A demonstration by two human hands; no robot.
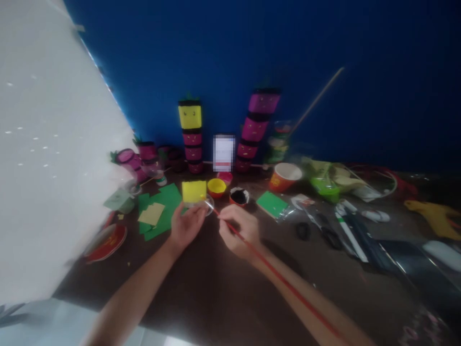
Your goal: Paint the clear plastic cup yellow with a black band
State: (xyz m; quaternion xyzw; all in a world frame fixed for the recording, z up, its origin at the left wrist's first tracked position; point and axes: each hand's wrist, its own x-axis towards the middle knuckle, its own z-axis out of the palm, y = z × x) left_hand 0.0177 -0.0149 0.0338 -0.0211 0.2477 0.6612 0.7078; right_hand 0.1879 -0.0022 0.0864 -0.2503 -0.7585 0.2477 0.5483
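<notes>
My left hand (188, 225), palm up, supports a small bright yellow piece (194, 191) from below; blur hides exactly how the fingers grip it. My right hand (240, 229) is closed around a paintbrush (266, 262) with a long red handle. The brush's yellow-smeared tip is at the lower right edge of the yellow piece. Just beyond the hands sit a cup of yellow paint (216, 186), a pink cup (225, 178) and a cup of black paint (239, 196). A clear round lid or dish (209, 210) lies partly behind my left fingers.
Two striped towers (192, 139) (254, 125) stand against the blue wall, with a blurred-out screen (224, 153) between them. Green paper (162, 226) lies left. On the right are a paper cup (285, 176), green sheets (272, 204), scissors (329, 235) and a white-and-green pen (351, 235).
</notes>
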